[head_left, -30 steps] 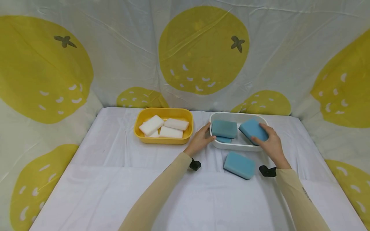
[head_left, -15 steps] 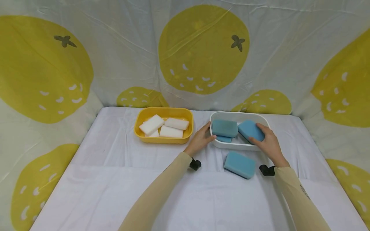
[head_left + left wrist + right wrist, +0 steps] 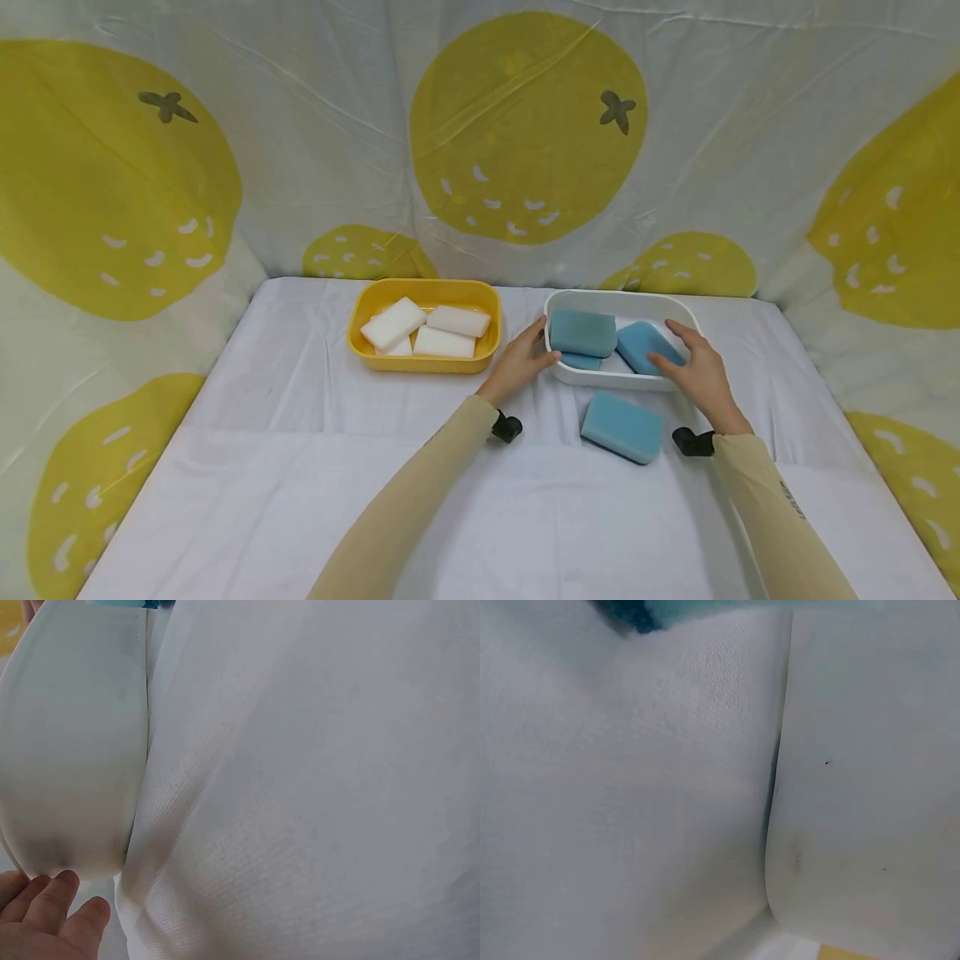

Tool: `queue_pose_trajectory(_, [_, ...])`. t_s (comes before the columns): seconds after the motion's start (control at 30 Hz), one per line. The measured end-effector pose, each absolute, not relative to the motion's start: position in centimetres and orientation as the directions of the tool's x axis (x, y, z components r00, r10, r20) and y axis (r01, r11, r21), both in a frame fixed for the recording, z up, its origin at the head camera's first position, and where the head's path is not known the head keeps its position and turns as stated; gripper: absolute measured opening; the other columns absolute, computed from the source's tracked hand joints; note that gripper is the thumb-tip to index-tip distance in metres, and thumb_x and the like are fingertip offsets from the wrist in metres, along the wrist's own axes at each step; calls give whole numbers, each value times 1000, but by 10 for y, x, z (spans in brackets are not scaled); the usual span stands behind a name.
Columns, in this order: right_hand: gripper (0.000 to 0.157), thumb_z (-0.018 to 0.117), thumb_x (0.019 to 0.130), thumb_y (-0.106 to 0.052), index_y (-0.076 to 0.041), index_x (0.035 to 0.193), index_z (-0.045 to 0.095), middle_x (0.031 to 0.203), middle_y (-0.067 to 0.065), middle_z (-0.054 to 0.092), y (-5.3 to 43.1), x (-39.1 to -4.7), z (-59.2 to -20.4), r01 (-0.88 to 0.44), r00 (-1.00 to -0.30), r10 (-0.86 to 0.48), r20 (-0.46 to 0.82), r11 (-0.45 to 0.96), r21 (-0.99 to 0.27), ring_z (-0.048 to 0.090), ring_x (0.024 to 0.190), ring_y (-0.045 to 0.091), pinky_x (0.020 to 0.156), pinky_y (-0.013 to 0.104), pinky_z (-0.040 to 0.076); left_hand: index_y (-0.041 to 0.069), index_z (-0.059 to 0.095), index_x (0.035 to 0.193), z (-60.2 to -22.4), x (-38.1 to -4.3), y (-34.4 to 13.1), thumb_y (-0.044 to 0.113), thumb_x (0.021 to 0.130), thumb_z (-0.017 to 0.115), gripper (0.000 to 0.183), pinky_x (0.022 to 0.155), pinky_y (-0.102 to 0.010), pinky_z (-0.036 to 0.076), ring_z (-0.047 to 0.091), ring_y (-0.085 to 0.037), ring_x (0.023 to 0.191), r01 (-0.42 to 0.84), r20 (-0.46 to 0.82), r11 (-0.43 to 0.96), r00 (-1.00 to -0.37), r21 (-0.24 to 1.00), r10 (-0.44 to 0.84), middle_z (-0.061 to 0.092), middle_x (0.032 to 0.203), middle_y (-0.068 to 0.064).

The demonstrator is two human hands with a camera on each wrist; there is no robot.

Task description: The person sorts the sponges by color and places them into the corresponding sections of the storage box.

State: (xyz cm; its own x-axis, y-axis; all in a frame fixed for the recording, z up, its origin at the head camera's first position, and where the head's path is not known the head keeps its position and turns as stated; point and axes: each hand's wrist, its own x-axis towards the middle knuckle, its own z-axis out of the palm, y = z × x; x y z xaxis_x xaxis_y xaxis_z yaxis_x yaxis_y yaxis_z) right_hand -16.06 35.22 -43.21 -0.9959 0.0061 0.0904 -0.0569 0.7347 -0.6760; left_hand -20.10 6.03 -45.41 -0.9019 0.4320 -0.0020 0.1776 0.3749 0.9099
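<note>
My right hand (image 3: 705,375) hovers with parted thumb and fingers over the right end of a white plastic tub (image 3: 615,379). Just beside its thumb, a blue sponge (image 3: 645,346) lies tilted in that tub. At the tub's left, a greenish-blue sponge (image 3: 582,333) rests over another blue sponge (image 3: 581,362). My left hand (image 3: 517,362) touches the tub's left end; in the left wrist view its fingers (image 3: 56,904) meet the outer wall. In front of the tub, a blue sponge (image 3: 621,429) with a dark underside lies on the cloth. The right wrist view misses the right hand.
Left of the white tub stands a yellow tub (image 3: 423,365) with several white sponges (image 3: 396,323) inside. A white cloth (image 3: 337,500) covers the table. Behind it hangs a curtain (image 3: 525,125) printed with yellow fruit.
My right hand lowered the blue sponge leftward into the white tub and let go; its fingers have parted. My left hand has stayed at the tub's left end.
</note>
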Motion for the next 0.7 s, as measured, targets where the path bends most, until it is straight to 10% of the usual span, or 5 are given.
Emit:
queue_pose_trajectory(0.4, [66,62,94,-28,-3,148,33,146,25,35,349,-148,-426,-83,-987,66,149,586,-806,31,131,48,105,60,27,5,18,153,-456,-201,60,29,95,61,76,111,-27,24,28,-17,139,176,-2,367,-900,913,437,22,156,-7])
queue_pose_trajectory(0.7, [59,62,95,-19,-1,145,38,146,17,40,346,-138,-418,-169,-965,80,248,533,-829,40,131,16,103,13,31,4,18,152,-455,-201,59,28,95,61,75,112,-28,24,29,-18,139,191,6,376,-897,907,441,22,156,-8])
